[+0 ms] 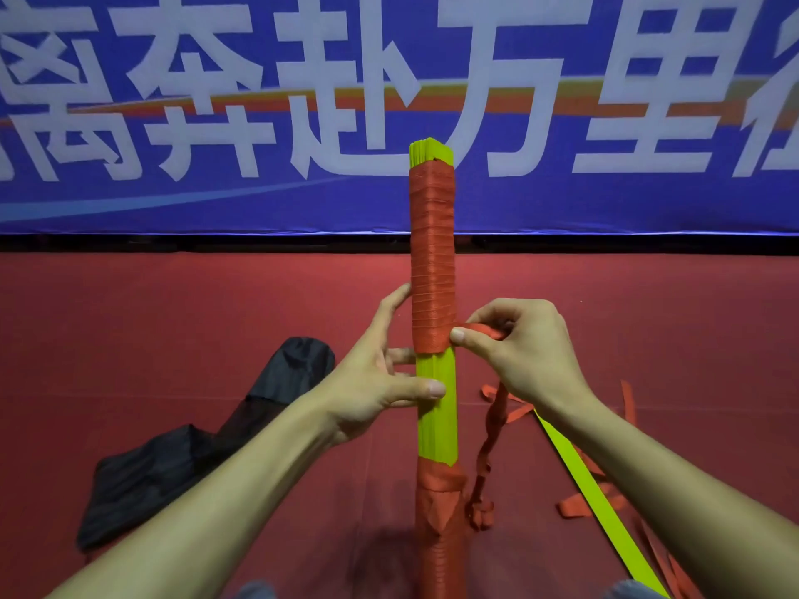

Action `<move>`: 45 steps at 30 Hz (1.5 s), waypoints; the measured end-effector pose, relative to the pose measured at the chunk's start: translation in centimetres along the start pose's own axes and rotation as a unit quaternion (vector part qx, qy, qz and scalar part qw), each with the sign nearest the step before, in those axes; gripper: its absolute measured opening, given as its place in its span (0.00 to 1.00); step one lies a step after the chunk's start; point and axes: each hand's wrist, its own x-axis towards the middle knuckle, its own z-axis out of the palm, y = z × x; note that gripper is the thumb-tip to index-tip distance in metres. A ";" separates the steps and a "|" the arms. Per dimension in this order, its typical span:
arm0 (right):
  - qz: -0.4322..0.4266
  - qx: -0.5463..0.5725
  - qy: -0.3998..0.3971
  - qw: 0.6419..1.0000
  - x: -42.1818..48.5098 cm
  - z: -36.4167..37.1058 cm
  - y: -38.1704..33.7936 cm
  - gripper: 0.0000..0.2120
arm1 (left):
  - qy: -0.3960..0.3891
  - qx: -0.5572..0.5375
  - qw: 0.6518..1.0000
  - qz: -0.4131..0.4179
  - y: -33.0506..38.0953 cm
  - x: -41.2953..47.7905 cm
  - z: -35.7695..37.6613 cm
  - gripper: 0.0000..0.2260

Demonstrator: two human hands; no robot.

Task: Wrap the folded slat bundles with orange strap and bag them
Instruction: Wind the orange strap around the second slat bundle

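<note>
Wrapped: slat bundle's [436, 408] upper half.
Fingers: my left hand [372, 382] grips it, right hand [527, 348] pinches orange strap [433, 270].
Remaining: bare middle, black bag [173, 464].

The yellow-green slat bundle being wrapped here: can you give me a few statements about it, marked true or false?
1. The right hand pinches the orange fabric strap beside the yellow-green slat bundle. True.
2. The bundle sits inside the black fabric bag. False: the bag lies on the red floor, left of the bundle.
3. The left hand holds the bundle's bare yellow-green part. True.
4. Strap covers the whole bundle. False: the middle and the top tip are bare.
</note>
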 end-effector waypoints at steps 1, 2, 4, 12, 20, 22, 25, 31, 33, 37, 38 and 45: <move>0.000 0.000 0.004 1.000 0.0 0.0 0.1 0.08 | 0.000 -0.011 1.000 0.003 0.0 0.0 0.2 0.46; 0.000 0.001 0.008 1.000 0.0 0.0 0.1 0.08 | -0.003 -0.020 1.000 0.005 0.1 -0.1 0.3 0.45; 0.000 0.006 0.012 1.000 0.0 0.0 0.2 0.09 | -0.008 -0.022 1.000 0.004 0.2 -0.2 0.5 0.45; 0.004 -0.010 -0.026 1.000 -0.1 -0.2 1.3 0.06 | 0.031 -0.009 0.999 0.013 -0.4 0.2 0.6 0.42; -0.033 -0.021 -0.046 0.998 0.3 -0.4 1.6 0.12 | 0.085 -0.002 0.996 0.028 -0.6 0.1 -0.6 0.41; -0.045 -0.035 -0.022 0.998 0.4 -0.4 1.7 0.11 | 0.086 -0.003 0.996 0.023 -0.6 0.1 -0.7 0.40; -0.062 -0.046 -0.006 0.997 0.4 -0.4 1.8 0.11 | 0.087 0.010 0.996 0.015 -0.7 0.0 -0.9 0.40; -0.086 -0.082 0.009 0.993 0.6 -0.5 2.3 0.14 | 0.096 0.018 0.995 0.016 -0.6 0.0 -0.8 0.39; -0.090 -0.094 0.011 0.991 0.7 -0.5 2.4 0.20 | 0.101 0.015 0.995 0.017 -0.4 0.0 -0.8 0.38; -0.104 -0.116 -0.003 0.988 0.6 -0.5 2.5 0.23 | 0.112 0.008 0.994 0.016 -0.4 0.0 -1.1 0.38; -0.108 -0.122 -0.003 0.987 0.6 -0.6 2.6 0.24 | 0.114 0.006 0.993 0.016 -0.5 0.1 -1.2 0.38; -0.097 -0.046 -0.057 0.993 0.6 -0.4 3.1 0.22 | 0.120 -0.010 0.993 0.016 -0.9 0.4 -1.6 0.38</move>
